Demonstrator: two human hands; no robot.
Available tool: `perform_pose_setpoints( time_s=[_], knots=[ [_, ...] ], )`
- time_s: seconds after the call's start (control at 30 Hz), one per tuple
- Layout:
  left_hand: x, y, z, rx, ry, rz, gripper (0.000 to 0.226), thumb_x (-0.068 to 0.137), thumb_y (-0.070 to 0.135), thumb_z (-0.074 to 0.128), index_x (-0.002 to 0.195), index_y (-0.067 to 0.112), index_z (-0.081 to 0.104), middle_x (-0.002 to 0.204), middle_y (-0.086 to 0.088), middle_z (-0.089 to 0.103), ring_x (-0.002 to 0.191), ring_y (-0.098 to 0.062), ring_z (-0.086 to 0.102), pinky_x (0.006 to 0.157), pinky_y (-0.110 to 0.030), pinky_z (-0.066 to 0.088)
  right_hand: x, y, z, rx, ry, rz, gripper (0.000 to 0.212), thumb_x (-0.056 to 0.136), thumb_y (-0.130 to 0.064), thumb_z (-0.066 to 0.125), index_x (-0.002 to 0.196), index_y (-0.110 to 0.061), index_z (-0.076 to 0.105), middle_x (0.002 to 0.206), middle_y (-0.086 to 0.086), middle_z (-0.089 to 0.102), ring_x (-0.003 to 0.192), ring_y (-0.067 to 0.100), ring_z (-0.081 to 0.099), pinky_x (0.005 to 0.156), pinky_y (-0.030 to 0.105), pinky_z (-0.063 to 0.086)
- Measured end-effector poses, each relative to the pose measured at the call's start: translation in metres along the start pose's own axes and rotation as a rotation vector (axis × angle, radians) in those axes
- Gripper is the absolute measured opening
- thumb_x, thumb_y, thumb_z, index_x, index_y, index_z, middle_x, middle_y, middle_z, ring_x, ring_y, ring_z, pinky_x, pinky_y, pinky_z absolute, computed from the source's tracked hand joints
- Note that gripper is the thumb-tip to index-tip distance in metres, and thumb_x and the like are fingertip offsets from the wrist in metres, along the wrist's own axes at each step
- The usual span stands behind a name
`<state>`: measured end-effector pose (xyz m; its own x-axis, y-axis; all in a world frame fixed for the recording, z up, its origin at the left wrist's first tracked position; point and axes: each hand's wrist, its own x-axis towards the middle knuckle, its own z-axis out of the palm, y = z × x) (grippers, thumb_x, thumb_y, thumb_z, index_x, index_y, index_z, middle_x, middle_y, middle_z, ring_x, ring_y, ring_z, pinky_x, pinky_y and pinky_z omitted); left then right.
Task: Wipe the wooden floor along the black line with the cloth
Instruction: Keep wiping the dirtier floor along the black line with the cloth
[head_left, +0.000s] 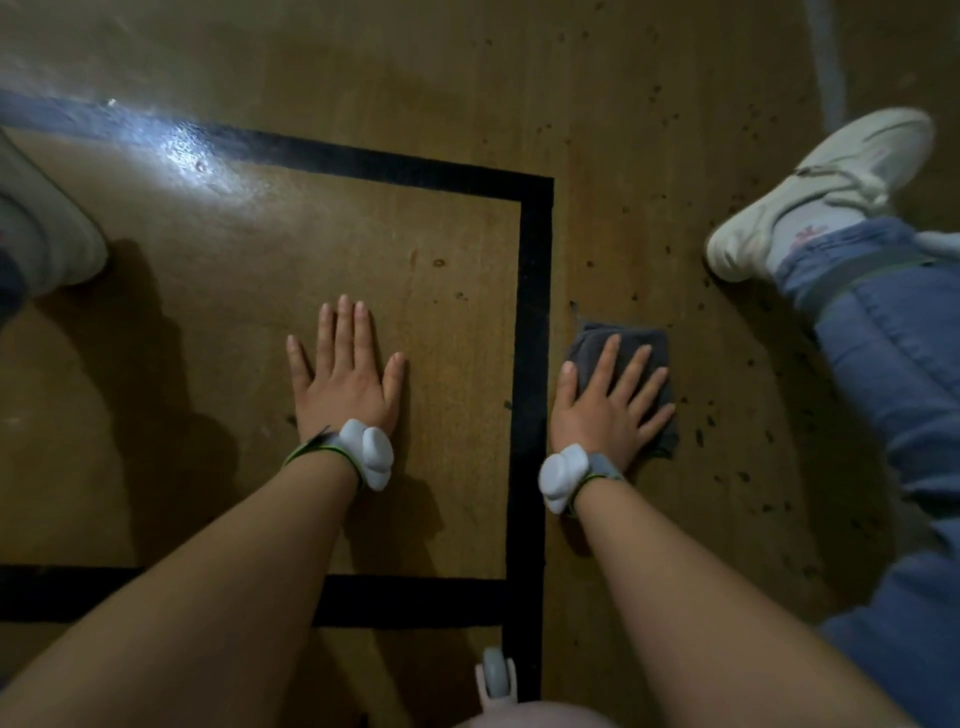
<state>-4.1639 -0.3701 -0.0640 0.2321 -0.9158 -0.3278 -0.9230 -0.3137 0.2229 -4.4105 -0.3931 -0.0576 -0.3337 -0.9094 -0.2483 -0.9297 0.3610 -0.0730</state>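
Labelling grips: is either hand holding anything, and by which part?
Nothing is gripped. The right hand presses flat on top of the grey cloth; the left hand rests on the floor.

Dimly lit indoor room, exact kind not certain: glossy brown wooden floor (415, 78) marked with a broad black line (535, 312) turning square corners far right and near right, white glare (182, 150) far left, dark specks (727, 415) scattered right, small grey caster wheel (496, 670) at near edge.

right hand (608, 405) flat on cloth (631, 343), beside black line (532, 332)
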Motion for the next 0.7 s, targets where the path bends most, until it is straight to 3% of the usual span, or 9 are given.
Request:
perform_pose_setpoints(
  time_s=[0.2,0.47,0.7],
  knots=[
    [0.005,-0.003,-0.002,-0.007,-0.075,0.003,0.069,0.099,0.057,0.008,0.152,0.023,-0.02,0.158,0.006,-0.03,0.143,-0.012,-0.03,0.114,-0.047,-0.02,-0.048,-0.043,0.016,-0.071,-0.095,-0.311,0.067,0.096,-0.065,0.005,0.151,-0.035,-0.02,0.161,0.002,-0.021,0.148,0.03,-0.021,0.117,0.058,-0.011],
    [0.006,0.0,-0.009,-0.001,-0.155,-0.016,0.071,0.099,0.058,0.007,0.15,0.022,-0.025,0.155,0.006,-0.034,0.141,-0.013,-0.033,0.114,-0.048,-0.02,-0.042,-0.046,0.003,-0.086,-0.244,-0.344,0.07,0.097,-0.066,0.013,0.148,-0.037,-0.025,0.159,0.0,-0.031,0.145,0.029,-0.029,0.116,0.058,-0.015],
    [0.007,0.003,-0.01,0.0,-0.166,-0.011,0.07,0.099,0.057,0.007,0.149,0.022,-0.026,0.154,0.006,-0.036,0.141,-0.013,-0.033,0.113,-0.048,-0.02,-0.042,-0.043,0.007,-0.071,-0.218,-0.343,0.069,0.097,-0.067,0.011,0.145,-0.038,-0.029,0.158,-0.001,-0.033,0.145,0.029,-0.031,0.116,0.057,-0.016]
  ],
)
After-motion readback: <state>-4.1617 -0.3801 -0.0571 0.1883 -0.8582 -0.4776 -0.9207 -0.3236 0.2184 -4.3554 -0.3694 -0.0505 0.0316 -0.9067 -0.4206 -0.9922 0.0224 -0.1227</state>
